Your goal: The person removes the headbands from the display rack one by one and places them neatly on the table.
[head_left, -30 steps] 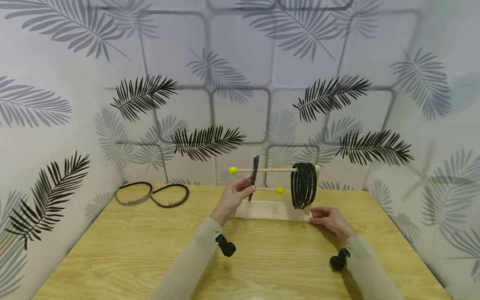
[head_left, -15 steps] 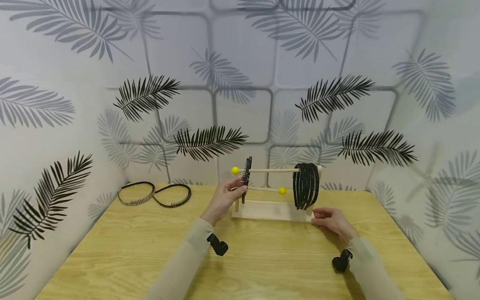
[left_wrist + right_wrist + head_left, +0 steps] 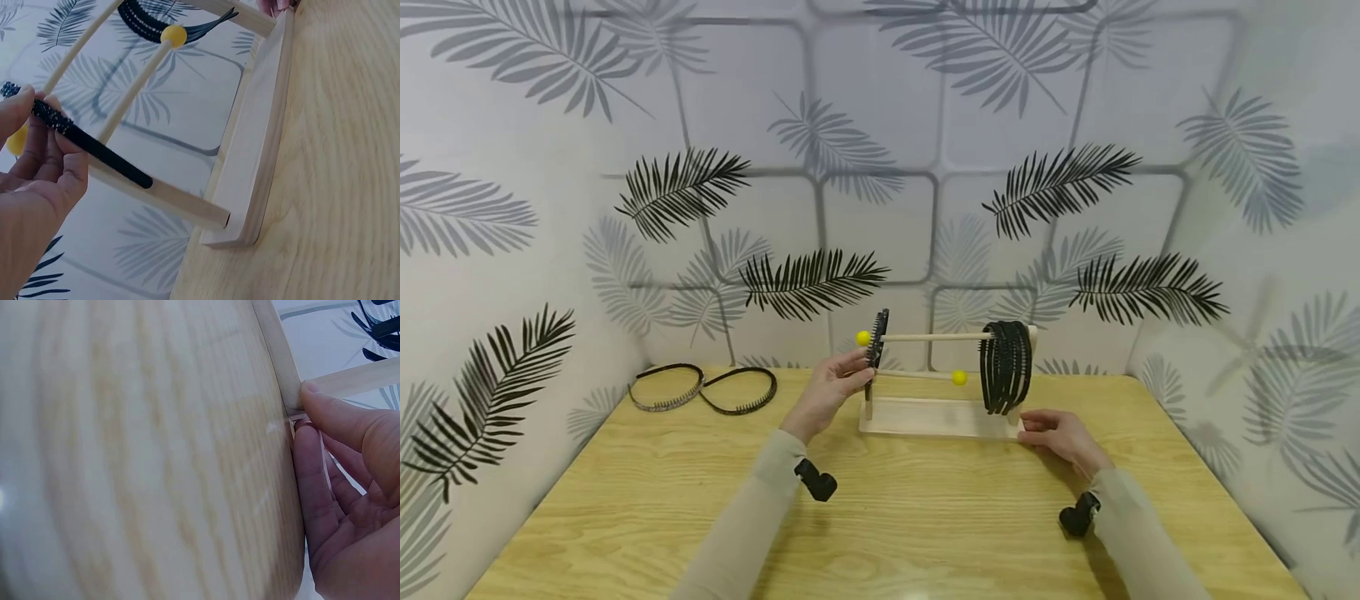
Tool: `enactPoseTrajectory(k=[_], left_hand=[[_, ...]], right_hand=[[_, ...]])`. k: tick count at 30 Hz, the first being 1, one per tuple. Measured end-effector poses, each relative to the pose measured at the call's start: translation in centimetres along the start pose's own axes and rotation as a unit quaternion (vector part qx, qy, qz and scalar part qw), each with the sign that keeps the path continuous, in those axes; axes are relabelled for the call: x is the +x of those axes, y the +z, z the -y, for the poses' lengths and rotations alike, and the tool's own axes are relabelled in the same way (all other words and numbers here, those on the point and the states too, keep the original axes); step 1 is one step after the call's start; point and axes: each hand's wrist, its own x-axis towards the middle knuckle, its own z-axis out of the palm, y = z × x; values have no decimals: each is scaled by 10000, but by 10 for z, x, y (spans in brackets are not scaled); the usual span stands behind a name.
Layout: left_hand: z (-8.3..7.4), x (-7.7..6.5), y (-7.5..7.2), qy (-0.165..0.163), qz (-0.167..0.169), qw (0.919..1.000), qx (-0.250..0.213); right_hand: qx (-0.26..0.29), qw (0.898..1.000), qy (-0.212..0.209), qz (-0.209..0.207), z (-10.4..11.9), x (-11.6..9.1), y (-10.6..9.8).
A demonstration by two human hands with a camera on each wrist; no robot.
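I have the left hand (image 3: 827, 390) pinching a black headband (image 3: 103, 150) between thumb and fingers, nearly upright beside the yellow ball (image 3: 863, 338) that caps the left end of an upper rod (image 3: 932, 337); I cannot tell whether the band loops around that rod. My right hand (image 3: 1063, 437) grips the low right end of the wooden rack (image 3: 940, 419), thumb against finger. The rack stands near the back edge of the bench (image 3: 940, 508), right of its middle. A bundle of headbands (image 3: 1006, 367) hangs at the rod's right end, well apart from the held one. Two loose headbands (image 3: 745, 408) lie close to the bench's back left corner, one just beside the other.
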Motion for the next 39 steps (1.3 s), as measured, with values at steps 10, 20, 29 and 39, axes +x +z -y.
enactPoseTrajectory(k=[10, 20, 29, 39], left_hand=[[2, -1, -13, -74, -184, 9998, -9], [5, -1, -15, 33, -809, 9957, 443], [6, 0, -21, 261, -1283, 9834, 1255], [23, 1, -33, 211, -1178, 9742, 1912]], right_hand=[[107, 9999, 49, -44, 2, -1, 3], [122, 9999, 114, -27, 1, -2, 3], [75, 9999, 119, -70, 3, -2, 1], [149, 9996, 226, -71, 3, 0, 0]])
